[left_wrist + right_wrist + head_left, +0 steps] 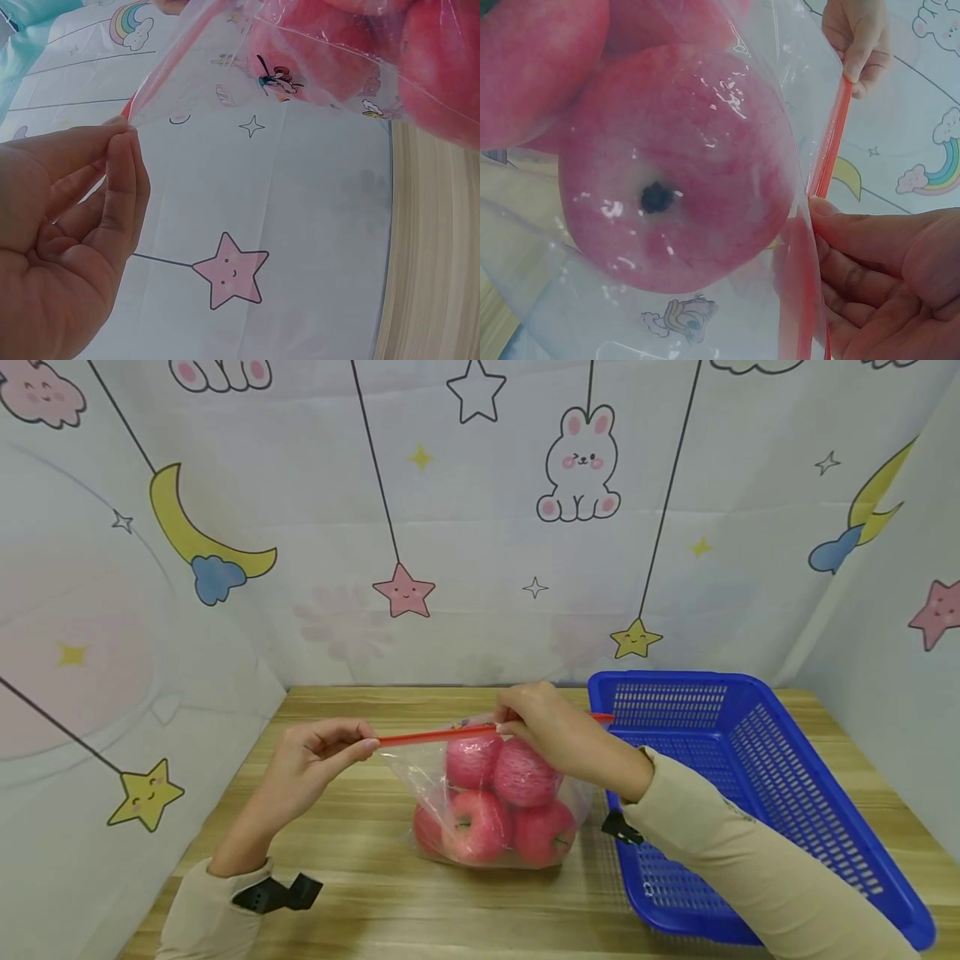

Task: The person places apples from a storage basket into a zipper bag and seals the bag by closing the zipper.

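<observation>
A clear zip bag (411, 767) with a red seal strip (431, 737) stands on the table, several red apples (476, 828) inside it. My left hand (307, 764) pinches the left end of the strip between thumb and fingertips. Farther right along the strip, my right hand (551, 727) pinches it, thumb underneath in the head view. The strip's right end sticks out past that hand. In the right wrist view, one apple (682, 172) shows close up through the film, which bears small printed cartoon figures. The left wrist view shows the left fingertips at the bag's corner.
A blue plastic basket (738, 678) with slotted walls stands right of the bag, partly behind the right sleeve (720, 827). Under everything lies a wood-grain table (360, 893). A white cloth (480, 527) printed with stars, moons and rabbits hangs behind and along the sides.
</observation>
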Motion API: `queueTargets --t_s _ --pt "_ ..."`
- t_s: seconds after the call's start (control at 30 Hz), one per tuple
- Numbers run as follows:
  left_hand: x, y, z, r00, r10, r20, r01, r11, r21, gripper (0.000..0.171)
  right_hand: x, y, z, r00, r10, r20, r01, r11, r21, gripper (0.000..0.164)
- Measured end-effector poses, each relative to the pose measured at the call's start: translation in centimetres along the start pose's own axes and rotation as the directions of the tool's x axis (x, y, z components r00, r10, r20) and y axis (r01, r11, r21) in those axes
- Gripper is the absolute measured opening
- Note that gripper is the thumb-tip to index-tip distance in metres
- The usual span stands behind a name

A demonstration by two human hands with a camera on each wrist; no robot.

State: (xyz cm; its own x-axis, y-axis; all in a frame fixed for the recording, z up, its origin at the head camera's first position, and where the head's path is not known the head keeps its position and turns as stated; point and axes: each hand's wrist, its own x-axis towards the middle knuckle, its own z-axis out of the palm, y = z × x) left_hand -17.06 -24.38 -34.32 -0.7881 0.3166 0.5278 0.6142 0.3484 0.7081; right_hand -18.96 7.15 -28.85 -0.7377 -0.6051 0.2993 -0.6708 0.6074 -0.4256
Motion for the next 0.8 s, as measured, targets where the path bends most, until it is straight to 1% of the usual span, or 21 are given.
queueTargets --t_s 0.23,0.6,0.8 --pt "-0.12 -0.01 -0.1 1.0 -0.006 0.0 0.006 1.0 0.006 0.016 -0.02 0.19 0.02 1.0 -0.008 0.004 0.008 1.0 -0.016 0.009" --pt "-0.13 0.09 -0.19 1.0 -0.025 0.004 0.025 1.0 0.008 0.012 -0.2 0.09 -0.31 0.998 0.061 0.023 -0.061 0.998 -0.001 0.009" --pt "-0.06 0.14 -0.13 1.0 -0.026 0.01 0.026 1.0 0.001 0.011 -0.25 0.27 -0.32 0.997 0.07 0.016 -0.07 0.998 0.001 0.01"
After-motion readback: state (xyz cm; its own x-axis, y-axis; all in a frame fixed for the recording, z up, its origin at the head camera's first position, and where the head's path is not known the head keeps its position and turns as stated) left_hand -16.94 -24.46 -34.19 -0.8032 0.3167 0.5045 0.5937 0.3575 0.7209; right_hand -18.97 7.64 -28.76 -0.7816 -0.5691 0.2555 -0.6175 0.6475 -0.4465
